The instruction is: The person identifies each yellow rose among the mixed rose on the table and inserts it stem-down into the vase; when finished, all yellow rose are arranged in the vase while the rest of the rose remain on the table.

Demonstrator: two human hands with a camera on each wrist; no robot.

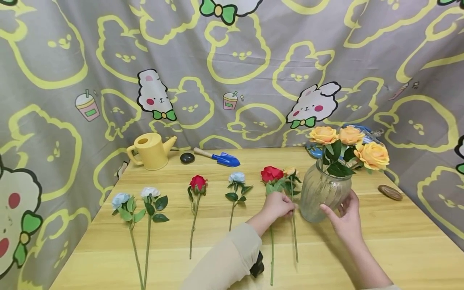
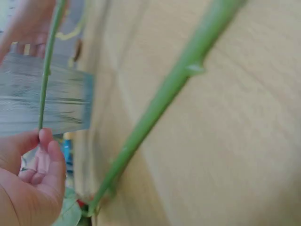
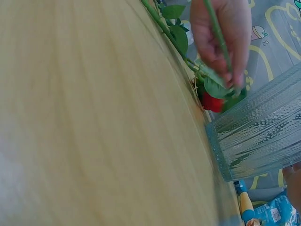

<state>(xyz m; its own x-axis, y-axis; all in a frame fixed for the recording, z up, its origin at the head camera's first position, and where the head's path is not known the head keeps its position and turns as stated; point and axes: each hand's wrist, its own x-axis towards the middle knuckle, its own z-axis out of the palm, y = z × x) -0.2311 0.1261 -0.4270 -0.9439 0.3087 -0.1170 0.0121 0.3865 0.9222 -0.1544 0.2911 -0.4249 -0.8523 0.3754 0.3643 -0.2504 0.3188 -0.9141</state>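
Note:
My left hand (image 1: pixel 277 207) pinches the thin green stem of a yellow rose (image 1: pixel 295 239) between thumb and fingertips; the left wrist view shows this pinch on the stem (image 2: pixel 46 89). Just beside it a red rose (image 1: pixel 272 174) lies on the table, its stem passing under my left hand. My right hand (image 1: pixel 346 221) holds the ribbed glass vase (image 1: pixel 317 197) by its right side. The vase leans slightly right in the head view. Three orange-yellow roses (image 1: pixel 371 156) stand in it. In the right wrist view the vase (image 3: pixel 263 127) hides most of my right hand.
Blue roses (image 1: pixel 121 200) (image 1: pixel 237 177), a white rose (image 1: pixel 150 192) and another red rose (image 1: pixel 198 183) lie leftward. Behind them are a yellow watering can (image 1: pixel 152 151), a black stone (image 1: pixel 187 158) and a blue trowel (image 1: pixel 226 159). A brown oval object (image 1: pixel 390 192) lies right.

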